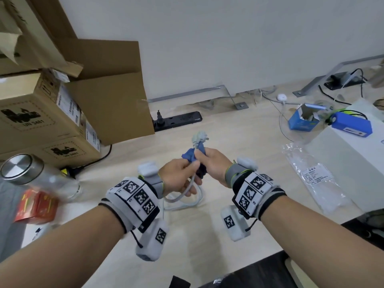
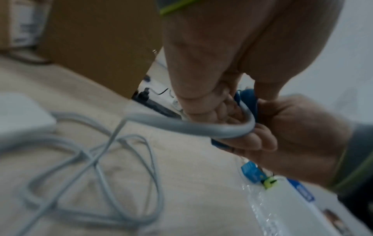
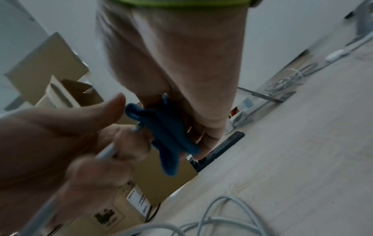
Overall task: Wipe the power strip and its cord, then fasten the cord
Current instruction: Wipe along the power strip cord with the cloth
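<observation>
The right hand [image 1: 214, 165] is closed around a bunched blue cloth [image 1: 192, 155] that wraps the pale grey round cord [image 2: 181, 126] just below its grey moulded plug [image 1: 199, 138], which sticks up out of the fist above the light wooden desk [image 1: 239, 146]. The left hand [image 1: 178, 177] has its fingers curled round the same cord right beside the cloth, thumb raised, most likely to keep the cable taut so the cloth can slide along it. Below the 2 hands the rest of the cord droops into loose loops [image 2: 96, 175] lying on the desk. The white block [image 2: 22, 111] at the left edge of the left wrist view may be the power strip's body, though blur leaves that unsure. Wiping seems to have reached the plug end; fastening is not yet done.
</observation>
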Motion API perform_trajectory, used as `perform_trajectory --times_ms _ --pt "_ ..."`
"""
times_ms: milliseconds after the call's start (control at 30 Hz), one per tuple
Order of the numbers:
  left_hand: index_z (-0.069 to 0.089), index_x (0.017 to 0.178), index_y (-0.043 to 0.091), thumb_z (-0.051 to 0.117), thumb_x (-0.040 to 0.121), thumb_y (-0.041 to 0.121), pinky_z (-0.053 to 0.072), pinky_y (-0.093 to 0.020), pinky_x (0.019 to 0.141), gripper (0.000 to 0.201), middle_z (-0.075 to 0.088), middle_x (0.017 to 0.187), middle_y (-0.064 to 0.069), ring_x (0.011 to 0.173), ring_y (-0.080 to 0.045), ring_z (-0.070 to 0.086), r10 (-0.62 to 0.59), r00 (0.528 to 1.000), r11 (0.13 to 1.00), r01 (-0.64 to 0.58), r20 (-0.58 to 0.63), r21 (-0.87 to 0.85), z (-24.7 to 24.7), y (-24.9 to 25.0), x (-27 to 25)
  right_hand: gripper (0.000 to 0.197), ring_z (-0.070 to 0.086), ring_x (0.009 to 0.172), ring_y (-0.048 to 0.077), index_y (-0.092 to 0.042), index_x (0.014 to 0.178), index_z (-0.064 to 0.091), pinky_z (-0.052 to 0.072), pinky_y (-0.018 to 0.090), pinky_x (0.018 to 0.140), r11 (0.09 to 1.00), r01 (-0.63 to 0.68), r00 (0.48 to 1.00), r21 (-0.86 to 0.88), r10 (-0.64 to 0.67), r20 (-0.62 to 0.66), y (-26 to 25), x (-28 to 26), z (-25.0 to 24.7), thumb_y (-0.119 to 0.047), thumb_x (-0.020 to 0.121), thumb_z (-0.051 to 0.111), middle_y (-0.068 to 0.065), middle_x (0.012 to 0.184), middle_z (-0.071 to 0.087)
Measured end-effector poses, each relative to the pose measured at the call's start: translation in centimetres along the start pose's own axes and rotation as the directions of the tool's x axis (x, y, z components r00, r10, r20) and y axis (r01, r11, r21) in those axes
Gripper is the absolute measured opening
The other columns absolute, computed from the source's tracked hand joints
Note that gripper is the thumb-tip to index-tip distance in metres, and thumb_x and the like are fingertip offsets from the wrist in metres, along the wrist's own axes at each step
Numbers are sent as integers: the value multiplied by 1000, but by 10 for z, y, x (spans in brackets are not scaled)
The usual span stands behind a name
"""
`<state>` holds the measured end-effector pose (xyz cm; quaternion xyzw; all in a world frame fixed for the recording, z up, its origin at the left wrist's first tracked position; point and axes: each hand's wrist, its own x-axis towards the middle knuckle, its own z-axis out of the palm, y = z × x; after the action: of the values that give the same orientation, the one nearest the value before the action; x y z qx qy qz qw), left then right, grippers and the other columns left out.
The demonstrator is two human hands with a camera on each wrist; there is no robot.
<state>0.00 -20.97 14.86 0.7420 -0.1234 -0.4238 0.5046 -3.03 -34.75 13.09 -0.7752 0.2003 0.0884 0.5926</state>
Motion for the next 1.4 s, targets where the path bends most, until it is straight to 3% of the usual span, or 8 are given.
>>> perform_trajectory --times_ms 167,333,533,700,900,1133,1300,1400 --pt "53 84 9 36 99 42 22 -17 41 40 40 53 0 37 -10 28 -33 991 984 10 -129 -176 -1 -6 3 28 61 91 25 -14 103 63 49 42 88 983 102 995 -153 -99 28 6 -7 -1 -33 97 43 10 103 68" --pt "56 121 23 38 100 14 37 -21 41 29 57 58 -3 41 -10 40 125 959 992 -113 -255 62 -11 -16 2 23 60 101 30 -17 111 58 50 45 92 988 -45 995 150 57 -77 20 -12 -24 -29 101 41 13 107 63" --pt "62 120 22 42 93 1 25 -9 35 39 65 67 -1 31 -2 36 258 900 950 -170 -352 261 -23 -14 -2 33 58 106 29 -10 129 50 49 44 90 877 45 978 478 58 -199 3 -18 -53 -25 102 39 10 115 60" --pt "69 109 24 45 93 7 31 -11 44 33 64 68 12 45 -1 44 326 875 909 -186 -358 373 -12 -14 1 36 54 65 13 -13 80 62 47 29 66 926 317 912 203 -240 -331 -37 -26 -38 -25 103 37 -4 69 64" --pt "73 82 11 50 90 2 46 -25 61 26 70 71 6 66 -9 62 402 838 910 -321 -369 263 7 1 1 41 56 107 4 4 91 65 41 2 76 920 380 891 -90 -391 -230 -30 -21 3 -17 103 33 10 106 60" --pt "67 99 11 39 99 35 17 -18 40 36 41 48 4 39 -10 22 45 985 967 -85 -168 -242 1 17 -7 42 63 96 25 -6 101 65 49 39 87 856 304 933 418 -179 -312 -29 -8 -1 -33 102 33 11 112 67" --pt "68 85 11 42 99 27 23 -20 44 34 42 49 5 42 -11 29 146 942 965 -203 -302 -166 2 10 -3 52 51 65 20 -11 100 66 45 42 86 660 208 951 721 36 -307 -38 -4 -25 -49 100 31 13 74 59" --pt "65 70 19 45 97 24 30 -21 46 34 48 46 8 43 -6 38 262 881 962 -270 -394 36 5 8 1 54 63 82 14 -15 109 67 45 35 88 789 263 955 556 -130 -267 -40 -9 -20 -48 101 25 16 100 68"
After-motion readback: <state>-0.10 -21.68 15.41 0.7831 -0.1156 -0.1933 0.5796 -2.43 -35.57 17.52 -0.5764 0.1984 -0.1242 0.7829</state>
